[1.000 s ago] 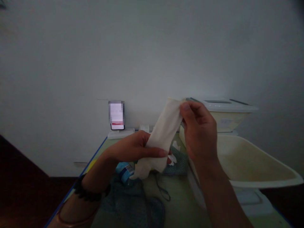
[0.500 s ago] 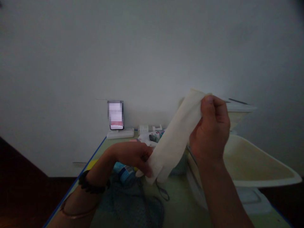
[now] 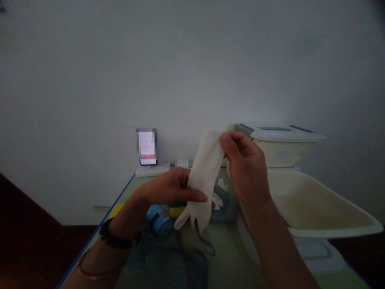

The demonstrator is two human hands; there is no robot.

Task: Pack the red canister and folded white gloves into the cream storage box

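A white rubber glove point(image 3: 206, 168) hangs cuff up and fingers down in front of me, slightly tilted. My right hand point(image 3: 245, 164) pinches the cuff's upper right corner between thumb and fingers. Lower down, my left hand point(image 3: 173, 186) grips the palm part from the left, its thumb across the front and its other fingers hidden behind the glove. Below the glove a dark grey cloth with a hanging loop point(image 3: 206, 245) lies on the table. Just under my left wrist is a blue bottle-like item with a label point(image 3: 159, 218).
A phone point(image 3: 147, 146) stands on a white base point(image 3: 152, 170) at the table's back left. To the right are a cream open bin point(image 3: 325, 204) and a white lidded box point(image 3: 285, 148) behind it. A yellow-green sponge-like item point(image 3: 178, 210) lies mid-table, beside a grey mesh item point(image 3: 224, 212).
My right hand has moved left and down with the cuff, so the glove hangs more upright. My left hand has shifted from the glove's fingers up to its palm part.
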